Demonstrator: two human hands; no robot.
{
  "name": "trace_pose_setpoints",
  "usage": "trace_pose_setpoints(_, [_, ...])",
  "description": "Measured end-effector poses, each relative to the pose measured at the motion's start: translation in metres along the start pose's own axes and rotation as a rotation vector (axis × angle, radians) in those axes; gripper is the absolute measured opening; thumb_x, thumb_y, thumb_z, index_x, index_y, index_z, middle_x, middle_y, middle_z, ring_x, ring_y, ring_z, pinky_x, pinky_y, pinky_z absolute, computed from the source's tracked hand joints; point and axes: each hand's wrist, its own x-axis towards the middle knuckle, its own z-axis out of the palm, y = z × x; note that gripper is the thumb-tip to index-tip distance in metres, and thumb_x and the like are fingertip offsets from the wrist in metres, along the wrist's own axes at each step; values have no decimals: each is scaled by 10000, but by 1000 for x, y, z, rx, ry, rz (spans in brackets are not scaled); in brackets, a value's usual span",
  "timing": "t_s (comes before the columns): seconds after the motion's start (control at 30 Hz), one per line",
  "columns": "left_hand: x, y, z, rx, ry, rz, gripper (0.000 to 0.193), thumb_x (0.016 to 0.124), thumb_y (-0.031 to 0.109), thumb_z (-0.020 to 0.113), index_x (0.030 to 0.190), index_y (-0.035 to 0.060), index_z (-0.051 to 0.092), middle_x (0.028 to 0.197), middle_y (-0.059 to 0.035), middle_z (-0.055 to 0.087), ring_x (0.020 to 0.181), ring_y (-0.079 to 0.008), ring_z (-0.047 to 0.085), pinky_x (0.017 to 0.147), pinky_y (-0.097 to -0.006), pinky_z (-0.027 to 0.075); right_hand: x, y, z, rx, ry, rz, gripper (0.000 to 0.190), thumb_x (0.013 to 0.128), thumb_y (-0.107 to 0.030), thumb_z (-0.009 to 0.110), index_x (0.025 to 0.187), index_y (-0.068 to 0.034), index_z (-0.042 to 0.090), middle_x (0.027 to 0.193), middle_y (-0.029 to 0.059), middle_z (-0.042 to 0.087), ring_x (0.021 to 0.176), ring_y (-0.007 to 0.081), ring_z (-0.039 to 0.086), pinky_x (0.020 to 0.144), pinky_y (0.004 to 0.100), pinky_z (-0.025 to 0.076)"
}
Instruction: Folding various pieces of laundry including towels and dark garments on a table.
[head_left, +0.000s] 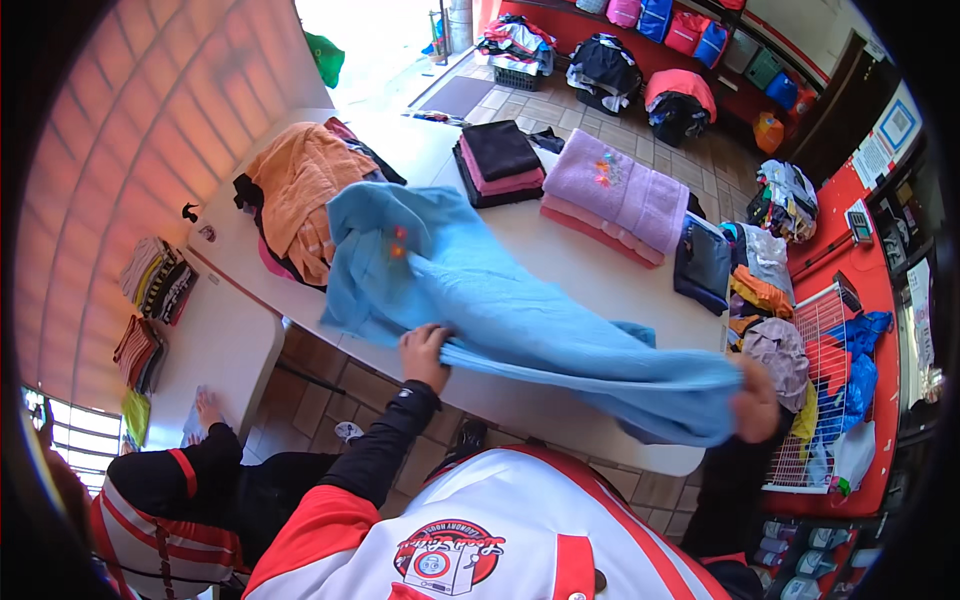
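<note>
A light-blue towel with small orange embroidered flowers stretches across the white table. My left hand grips its near edge around the middle. At the towel's right end my right hand, blurred, holds a bunched part. The towel's far left part rests against a heap with an orange towel. Beyond the blue towel lies a folded stack topped by a lilac towel with embroidered flowers. Left of that stack is a smaller pile topped by a black folded cloth.
At left, a co-worker has a hand on a clear plastic sheet on a second table, near folded clothes. A dark folded item lies at my table's right edge. A white wire basket stands right; laundry-filled baskets line the floor.
</note>
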Motion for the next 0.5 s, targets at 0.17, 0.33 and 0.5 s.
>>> trace_pose_setpoints(0.17, [19, -40, -10, -172, -57, -20, 241, 628, 89, 639, 869, 79, 630, 818, -111, 643, 790, -314, 611, 710, -386, 466, -42, -4, -125, -209, 266, -38, 424, 853, -238, 560, 1202, -43, 418, 975, 72, 563, 873, 127, 551, 751, 283, 449])
trace_pose_setpoints(0.33, [2, -97, 20, 16, -240, -361, 223, 699, 191, 652, 876, 61, 618, 790, -165, 632, 791, -354, 607, 685, -418, 471, 9, 96, -235, -831, 787, -86, 594, 852, -285, 559, 1350, -66, 319, 1065, 134, 565, 926, 204, 576, 791, 336, 472])
trace_pose_setpoints(0.5, [-30, -84, 20, -29, -365, -454, 244, 686, 221, 674, 824, 29, 615, 727, -160, 628, 684, -310, 620, 643, -389, 476, -41, 205, -204, -1119, 933, 253, 411, 712, -251, 699, 1074, -93, 588, 973, 114, 595, 829, 253, 571, 743, 332, 465])
